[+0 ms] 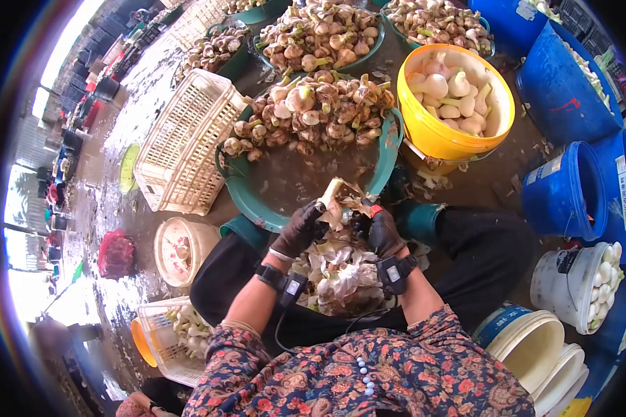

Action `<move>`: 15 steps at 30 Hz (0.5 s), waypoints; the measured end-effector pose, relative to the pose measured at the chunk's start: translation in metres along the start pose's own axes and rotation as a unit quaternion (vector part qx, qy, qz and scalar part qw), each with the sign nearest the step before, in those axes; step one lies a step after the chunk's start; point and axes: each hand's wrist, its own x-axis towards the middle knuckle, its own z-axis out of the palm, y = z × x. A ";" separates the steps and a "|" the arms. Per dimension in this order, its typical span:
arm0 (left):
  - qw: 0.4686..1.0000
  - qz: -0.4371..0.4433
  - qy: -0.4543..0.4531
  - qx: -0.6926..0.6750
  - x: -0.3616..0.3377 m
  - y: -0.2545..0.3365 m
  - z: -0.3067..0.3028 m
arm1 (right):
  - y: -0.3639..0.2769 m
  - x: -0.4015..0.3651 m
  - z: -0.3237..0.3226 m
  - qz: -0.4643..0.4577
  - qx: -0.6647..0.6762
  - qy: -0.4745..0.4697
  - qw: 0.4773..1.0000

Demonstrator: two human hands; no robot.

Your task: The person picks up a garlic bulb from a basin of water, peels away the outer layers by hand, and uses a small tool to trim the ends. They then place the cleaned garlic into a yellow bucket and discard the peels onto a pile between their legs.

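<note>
In dark gloves, my hands meet above my lap around a garlic bulb [334, 211] with its stalk upward and loose skin hanging off. My left hand [305, 226] is closed on the bulb's left side. Against its right side, my right hand [380, 229] is closed too; a small red piece shows at its fingers, and what it grips is hard to make out. Beneath them lies a heap of peeled garlic skins [341, 274]. Just ahead stands a green basin [247, 198] with muddy water and a pile of unpeeled garlic [313, 111].
At the right front is a yellow bucket [424, 135] of peeled garlic. A white plastic crate [188, 139] leans left of the basin, above a white bucket [181, 254]. Blue buckets [560, 194] and a white bucket of garlic [570, 288] line the right side.
</note>
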 end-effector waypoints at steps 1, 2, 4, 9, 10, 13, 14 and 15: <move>0.967 -0.198 0.022 -0.159 -0.002 0.018 0.006 | 0.005 0.006 -0.009 -0.003 -0.019 0.000 1.000; 0.933 -0.291 0.029 -0.210 0.003 0.028 0.009 | -0.024 -0.007 0.000 0.103 -0.223 0.102 0.964; 0.915 -0.375 0.003 -0.148 0.005 0.030 0.011 | -0.004 -0.006 0.006 -0.122 -0.119 0.071 0.983; 0.965 -0.249 -0.046 0.064 -0.001 0.027 0.011 | -0.007 -0.013 0.014 -0.090 -0.211 0.031 0.973; 0.965 -0.252 -0.056 0.051 -0.001 0.024 0.009 | -0.014 -0.016 0.013 -0.042 -0.231 0.011 0.972; 0.913 -0.359 -0.070 -0.181 -0.003 0.020 0.000 | -0.037 -0.024 0.015 -0.311 -0.496 -0.148 0.797; 0.906 -0.369 -0.067 -0.198 -0.002 0.024 -0.002 | -0.006 -0.006 -0.010 -0.045 -0.182 -0.101 0.977; 0.897 -0.380 -0.067 -0.216 -0.004 0.027 -0.002 | -0.010 -0.010 -0.003 -0.006 -0.168 -0.103 0.980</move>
